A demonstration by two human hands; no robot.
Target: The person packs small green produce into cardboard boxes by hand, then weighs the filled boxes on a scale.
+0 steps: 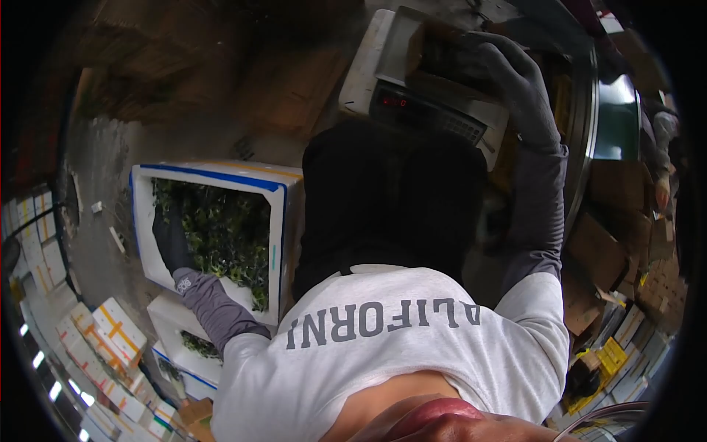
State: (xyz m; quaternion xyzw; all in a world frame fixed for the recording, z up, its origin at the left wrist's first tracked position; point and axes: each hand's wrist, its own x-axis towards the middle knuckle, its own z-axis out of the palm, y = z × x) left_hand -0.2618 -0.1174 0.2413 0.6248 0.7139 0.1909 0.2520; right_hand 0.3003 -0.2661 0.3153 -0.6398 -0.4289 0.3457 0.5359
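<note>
My left hand (173,239), in a dark glove with a grey sleeve, reaches into a white foam box (213,175) with blue-edged rim that is full of dark green leafy stems (224,228). The hand lies against the box's left inner wall among the greens; its fingers are partly hidden. My right hand (515,81), also gloved, is curled over the top of a brown cardboard carton (431,70) that sits on a white weighing scale (361,74) with a red digit display (394,101).
A second white box with greens (191,346) sits under the first. Stacked white cartons with orange stripes (110,331) fill the lower left. Brown cardboard boxes (604,250) pile up at right, where another person's arm (663,184) shows. Grey concrete floor (103,169) lies left.
</note>
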